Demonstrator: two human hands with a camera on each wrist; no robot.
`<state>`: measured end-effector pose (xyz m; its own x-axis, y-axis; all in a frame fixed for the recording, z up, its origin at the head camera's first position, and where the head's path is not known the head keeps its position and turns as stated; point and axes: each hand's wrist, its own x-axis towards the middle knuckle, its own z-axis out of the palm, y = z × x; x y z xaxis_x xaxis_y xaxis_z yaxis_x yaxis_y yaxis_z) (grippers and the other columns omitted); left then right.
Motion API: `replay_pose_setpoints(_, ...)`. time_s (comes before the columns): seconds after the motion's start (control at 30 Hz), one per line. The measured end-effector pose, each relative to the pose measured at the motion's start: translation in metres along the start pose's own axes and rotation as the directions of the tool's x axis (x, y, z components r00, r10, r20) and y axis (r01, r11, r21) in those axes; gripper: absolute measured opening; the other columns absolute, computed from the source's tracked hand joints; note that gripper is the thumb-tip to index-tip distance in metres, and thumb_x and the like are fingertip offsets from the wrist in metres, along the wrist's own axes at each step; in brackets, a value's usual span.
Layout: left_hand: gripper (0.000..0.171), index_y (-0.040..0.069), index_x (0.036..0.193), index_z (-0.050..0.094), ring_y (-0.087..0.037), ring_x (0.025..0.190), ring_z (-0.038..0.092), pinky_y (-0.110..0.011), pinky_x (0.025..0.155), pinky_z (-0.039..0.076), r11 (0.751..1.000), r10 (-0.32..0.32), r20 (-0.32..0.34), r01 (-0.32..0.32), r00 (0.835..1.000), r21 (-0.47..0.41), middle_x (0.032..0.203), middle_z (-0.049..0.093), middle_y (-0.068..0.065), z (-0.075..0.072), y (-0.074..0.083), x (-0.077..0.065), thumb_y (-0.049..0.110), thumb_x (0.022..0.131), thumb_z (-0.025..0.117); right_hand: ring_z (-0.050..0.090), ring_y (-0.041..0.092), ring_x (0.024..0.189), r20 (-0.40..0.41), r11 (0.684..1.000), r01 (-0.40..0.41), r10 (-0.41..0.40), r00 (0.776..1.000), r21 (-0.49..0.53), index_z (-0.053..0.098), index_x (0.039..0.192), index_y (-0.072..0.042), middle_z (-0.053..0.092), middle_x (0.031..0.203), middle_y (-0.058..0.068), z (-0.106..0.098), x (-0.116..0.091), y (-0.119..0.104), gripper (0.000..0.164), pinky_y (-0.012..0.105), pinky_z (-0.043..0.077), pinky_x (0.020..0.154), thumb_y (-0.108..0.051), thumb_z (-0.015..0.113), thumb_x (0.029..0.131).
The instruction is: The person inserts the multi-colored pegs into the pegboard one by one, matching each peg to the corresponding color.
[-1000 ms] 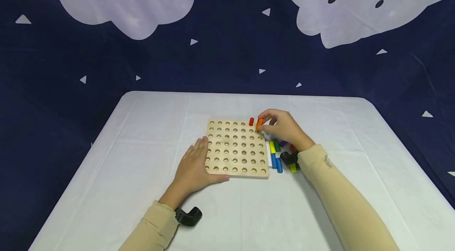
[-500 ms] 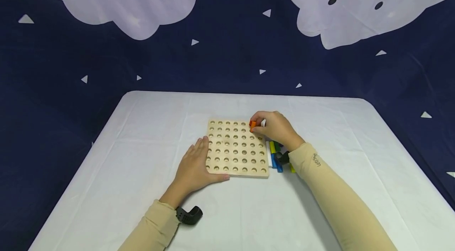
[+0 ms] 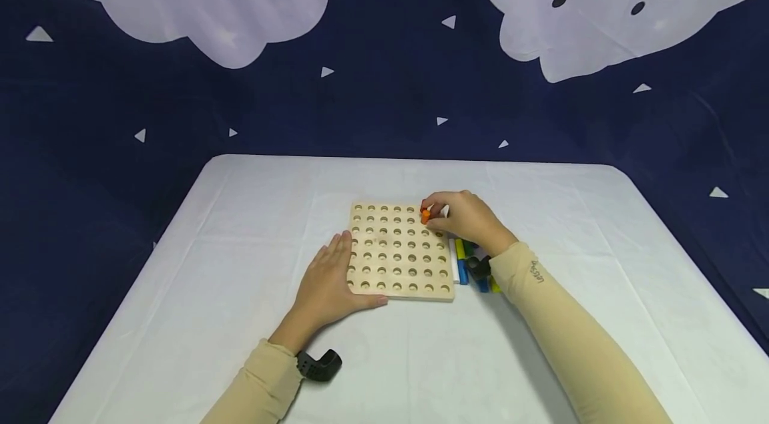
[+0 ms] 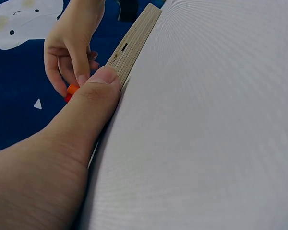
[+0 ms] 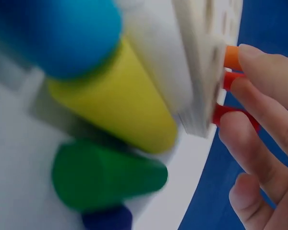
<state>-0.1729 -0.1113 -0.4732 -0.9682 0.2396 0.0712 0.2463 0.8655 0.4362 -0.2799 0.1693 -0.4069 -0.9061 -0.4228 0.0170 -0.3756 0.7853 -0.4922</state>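
Note:
A square wooden pegboard (image 3: 389, 244) with rows of round holes lies on the table. My left hand (image 3: 326, 284) rests along its left side, fingers straight, the thumb (image 4: 93, 98) against the front edge. Over the far right corner, my right hand (image 3: 471, 217) pinches an orange peg (image 3: 426, 216) that stands upright at a hole in the second row. In the right wrist view the orange peg (image 5: 232, 57) juts from the board under a fingertip. Two red pegs (image 5: 230, 80) stand beside it, close to the other fingers, which partly cover them.
Loose pegs lie right of the board: white (image 3: 454, 262), yellow (image 3: 460, 248) and blue (image 3: 463, 272), partly under the right wrist. Close to the right wrist camera are a green peg (image 5: 105, 175) and a yellow one (image 5: 120, 96). White cloth (image 3: 270, 210) covers the table.
My right hand has moved left with the orange peg, from the board's corner to a hole near the red peg. The orange peg now shows shorter. My left hand stays put.

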Motion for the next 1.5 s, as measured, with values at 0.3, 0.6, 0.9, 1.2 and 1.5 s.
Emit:
replay_pose_setpoints(0.3,0.144,0.0,0.158,0.012,-0.028,0.155,0.016,-0.045,0.127,0.014,1.0,-0.002,-0.001,0.002,1.0,-0.003,0.165,0.017,-0.015,0.002,0.001,0.0,0.088,0.058,0.067,0.058,0.021,0.083,-0.026,0.989,-0.072,0.076,0.997,0.126,0.069,0.123,-0.017,0.073,0.099,-0.002,-0.021,-0.026,0.025,0.04,0.031,0.052,0.066,-0.03,0.078,0.086)
replay_pose_setpoints(0.6,0.145,0.0,0.158,0.011,-0.028,0.155,0.014,-0.046,0.127,0.013,0.999,-0.043,-0.01,0.043,0.999,-0.005,0.165,0.016,-0.014,-0.003,-0.006,-0.005,0.09,0.058,0.066,0.057,0.022,0.092,0.037,0.979,-0.15,0.146,0.989,0.14,0.067,0.126,-0.013,0.072,0.106,0.002,-0.034,-0.053,0.058,0.042,0.031,0.051,0.075,-0.028,0.077,0.088)
replay_pose_setpoints(0.9,0.141,0.002,0.158,0.012,-0.025,0.155,0.015,-0.042,0.127,0.014,1.0,-0.014,-0.007,0.014,1.0,0.006,0.166,0.017,-0.012,0.011,0.013,0.008,0.087,0.06,0.067,0.056,0.028,0.109,0.081,0.993,-0.111,0.109,0.991,0.027,0.066,0.126,-0.012,0.068,0.123,0.009,-0.042,-0.092,0.097,0.054,0.047,0.049,0.092,-0.04,0.08,0.083)
replay_pose_setpoints(1.2,0.142,0.003,0.159,0.009,-0.023,0.155,0.013,-0.041,0.127,0.014,0.995,0.096,0.071,-0.099,0.993,0.028,0.166,0.015,-0.012,0.026,0.042,0.029,0.089,0.061,0.064,0.057,0.033,0.109,0.043,0.977,-0.215,0.215,0.976,-0.018,0.067,0.125,-0.009,0.067,0.121,0.014,-0.05,-0.139,0.126,0.061,0.057,0.05,0.094,-0.05,0.077,0.082)
replay_pose_setpoints(1.5,0.142,0.001,0.159,0.011,-0.022,0.155,0.013,-0.04,0.127,0.014,0.998,0.062,0.051,-0.063,0.997,0.014,0.166,0.016,-0.012,0.021,0.036,0.023,0.087,0.061,0.067,0.056,0.027,0.096,0.114,0.964,-0.262,0.265,0.958,-0.033,0.067,0.123,-0.004,0.068,0.108,0.011,-0.045,-0.12,0.117,0.064,0.055,0.052,0.09,-0.052,0.077,0.081)
